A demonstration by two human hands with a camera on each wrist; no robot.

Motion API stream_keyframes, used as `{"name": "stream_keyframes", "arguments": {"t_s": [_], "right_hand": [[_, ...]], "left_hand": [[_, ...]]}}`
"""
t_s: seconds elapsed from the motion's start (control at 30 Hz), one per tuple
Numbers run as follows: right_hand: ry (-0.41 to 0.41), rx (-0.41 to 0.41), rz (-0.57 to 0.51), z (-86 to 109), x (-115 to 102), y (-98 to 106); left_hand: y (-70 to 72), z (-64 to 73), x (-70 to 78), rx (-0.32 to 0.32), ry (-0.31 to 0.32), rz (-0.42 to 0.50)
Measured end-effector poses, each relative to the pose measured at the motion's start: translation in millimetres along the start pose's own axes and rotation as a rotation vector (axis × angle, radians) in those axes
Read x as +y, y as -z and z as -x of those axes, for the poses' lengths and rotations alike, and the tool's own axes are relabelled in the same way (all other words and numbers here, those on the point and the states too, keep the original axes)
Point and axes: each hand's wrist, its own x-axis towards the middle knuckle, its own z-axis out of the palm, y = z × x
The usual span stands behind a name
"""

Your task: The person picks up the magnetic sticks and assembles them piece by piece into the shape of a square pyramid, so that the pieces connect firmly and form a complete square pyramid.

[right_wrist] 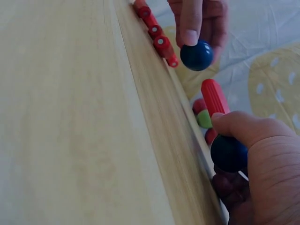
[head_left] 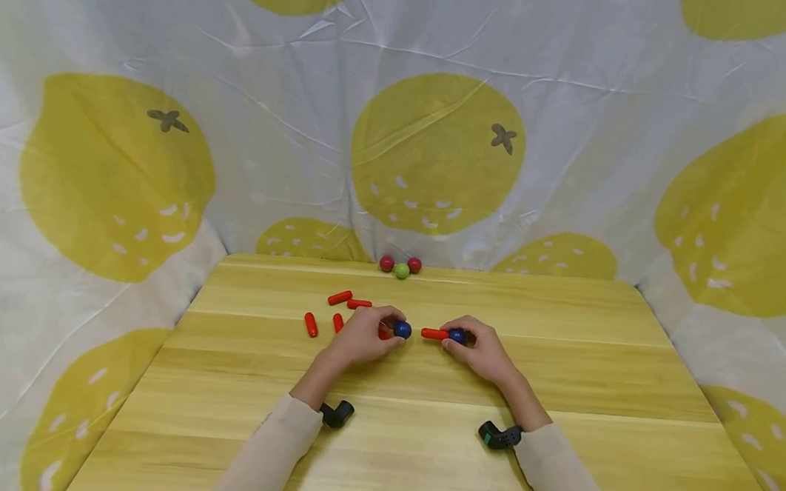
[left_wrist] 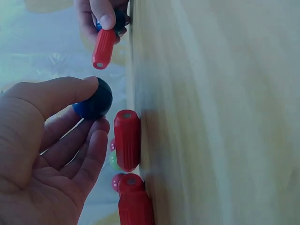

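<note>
My left hand [head_left: 364, 336] pinches a dark blue ball [left_wrist: 95, 99] between thumb and fingers, held up over the wooden table. Facing it, my right hand [head_left: 483, 349] grips a second blue ball [right_wrist: 228, 153] that has a red ribbed rod [right_wrist: 214, 96] joined to it. The rod points left at the first ball, and a short gap parts its pale-tipped end from that ball. Close by the left hand, several loose red rods lie on the table, among them one rod [left_wrist: 127, 140] next to its fingers. Part of that group is hidden behind the left hand.
At the table's [head_left: 415, 454] back edge sit two dark red balls [head_left: 387, 264] and a green ball [head_left: 401, 271]. Left of my hands lie red rods [head_left: 311, 325], some further back [head_left: 340, 297]. A lemon-print cloth [head_left: 272, 135] hangs behind and along both sides.
</note>
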Motion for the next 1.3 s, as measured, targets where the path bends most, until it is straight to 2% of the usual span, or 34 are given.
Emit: {"name": "stream_keyframes", "arguments": {"t_s": [0.37, 0.53, 0.77, 0.93, 1.03, 1.13, 1.3], "right_hand": [[0.075, -0.035, 0.011, -2.1, -3.8, -2.2], [0.06, -0.057, 0.018, -1.2, -5.2, -6.6], [0.049, -0.137, 0.01, -3.9, -11.7, -14.8], [0.019, -0.136, 0.024, -4.3, -16.0, -16.0], [0.01, -0.126, 0.033, -3.9, -17.1, -14.8], [0.021, -0.11, 0.037, -3.5, -16.9, -12.4], [0.062, -0.086, 0.065, -2.6, -13.7, -7.6]], "left_hand": [[-11.1, -3.8, 1.4, -0.041, -0.022, -0.012], [-14.3, -2.9, 2.3, -0.051, -0.042, -0.037], [-19.8, -4.2, 0.8, -0.052, -0.086, -0.088], [-19.5, -4.1, -1.4, -0.04, -0.093, -0.095], [-15.3, -2.4, -1.6, -0.016, -0.082, -0.067], [-8.1, -0.2, -3.2, 0.038, -0.062, -0.022], [8.1, 4.8, -15.7, 0.131, -0.02, -0.003]]}}
